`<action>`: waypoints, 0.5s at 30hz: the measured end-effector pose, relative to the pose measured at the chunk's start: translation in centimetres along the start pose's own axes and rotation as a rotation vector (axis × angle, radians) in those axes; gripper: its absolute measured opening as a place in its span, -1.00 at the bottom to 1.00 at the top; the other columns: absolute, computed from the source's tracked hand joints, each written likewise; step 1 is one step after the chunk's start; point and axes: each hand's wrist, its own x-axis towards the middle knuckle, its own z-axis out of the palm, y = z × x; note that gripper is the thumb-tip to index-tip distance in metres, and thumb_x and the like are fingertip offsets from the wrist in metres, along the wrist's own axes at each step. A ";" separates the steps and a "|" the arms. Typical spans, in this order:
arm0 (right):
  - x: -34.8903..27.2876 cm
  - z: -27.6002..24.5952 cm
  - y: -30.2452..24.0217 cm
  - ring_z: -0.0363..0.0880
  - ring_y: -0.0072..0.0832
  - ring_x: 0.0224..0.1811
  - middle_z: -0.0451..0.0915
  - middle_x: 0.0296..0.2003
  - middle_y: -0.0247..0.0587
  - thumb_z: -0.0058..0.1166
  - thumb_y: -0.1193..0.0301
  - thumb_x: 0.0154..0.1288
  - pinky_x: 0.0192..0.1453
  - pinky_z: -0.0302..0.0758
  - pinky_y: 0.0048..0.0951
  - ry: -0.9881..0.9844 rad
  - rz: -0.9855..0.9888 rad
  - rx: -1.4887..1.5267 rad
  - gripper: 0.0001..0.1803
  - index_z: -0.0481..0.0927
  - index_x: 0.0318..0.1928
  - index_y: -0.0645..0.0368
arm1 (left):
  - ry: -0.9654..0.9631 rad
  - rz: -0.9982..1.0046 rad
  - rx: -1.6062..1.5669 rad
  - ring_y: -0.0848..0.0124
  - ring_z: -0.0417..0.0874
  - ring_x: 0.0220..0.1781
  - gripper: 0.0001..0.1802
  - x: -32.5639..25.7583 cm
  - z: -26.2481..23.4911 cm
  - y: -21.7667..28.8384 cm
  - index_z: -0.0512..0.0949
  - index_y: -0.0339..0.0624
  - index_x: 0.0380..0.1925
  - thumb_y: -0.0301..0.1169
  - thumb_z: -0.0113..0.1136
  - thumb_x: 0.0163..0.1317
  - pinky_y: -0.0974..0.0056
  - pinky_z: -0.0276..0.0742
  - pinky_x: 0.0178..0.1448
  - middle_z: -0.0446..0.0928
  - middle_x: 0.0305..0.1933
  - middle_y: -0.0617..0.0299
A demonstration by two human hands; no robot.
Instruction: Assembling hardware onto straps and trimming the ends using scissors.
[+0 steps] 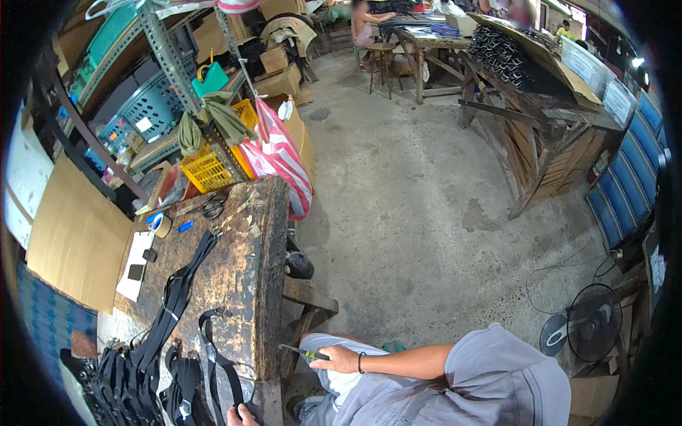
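My right hand [342, 359], a dark band on its wrist, grips a small tool with a yellow-green handle [307, 353] just off the near right corner of a worn wooden workbench [245, 263]. At the picture's lower edge my left hand [241, 415] pinches the end of a black strap [217, 351] that loops across the bench top. More black straps [177, 284] run along the bench. A heap of them [131, 387] lies at its near left end. My grey-clad legs [341, 390] sit between both hands.
Scissors [213, 206], a tape roll [162, 224] and white paper [135, 266] lie at the bench's far end. Behind it stand a yellow basket [206, 170] and a red-striped bag [284, 163]. A floor fan [586, 323] stands right, a wooden table [540, 142] beyond. A person [366, 21] sits far off.
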 end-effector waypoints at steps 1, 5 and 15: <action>0.0 -0.1 -0.3 0.32 -0.15 -0.59 0.34 -0.64 0.12 0.02 -0.17 0.27 -0.42 0.30 -0.17 0.034 -0.016 0.013 -0.32 0.36 -0.51 0.29 | 0.001 -0.010 0.002 0.18 0.53 -0.50 -0.65 0.2 0.1 -0.5 0.56 -0.41 -0.33 -0.24 0.12 0.28 0.12 0.44 -0.34 0.56 -0.51 -0.02; 0.1 -0.4 -0.4 0.44 -0.06 -0.50 0.45 -0.57 0.14 0.02 -0.14 0.28 -0.34 0.36 -0.15 -0.002 0.059 -0.027 -0.36 0.41 -0.46 0.29 | -0.021 0.000 -0.045 0.18 0.53 -0.49 -0.65 0.4 0.2 -0.4 0.55 -0.39 -0.38 -0.23 0.11 0.28 0.13 0.44 -0.33 0.55 -0.52 0.00; -0.5 -2.6 -1.3 0.45 -0.39 -0.46 0.46 -0.55 -0.10 0.10 -0.10 0.25 -0.30 0.38 -0.25 0.152 0.102 0.116 -0.44 0.52 -0.45 0.23 | 0.075 -0.069 -0.237 0.31 0.38 -0.62 -0.72 0.8 1.2 -1.3 0.48 -0.47 -0.36 -0.36 0.18 0.21 0.17 0.30 -0.47 0.39 -0.64 0.10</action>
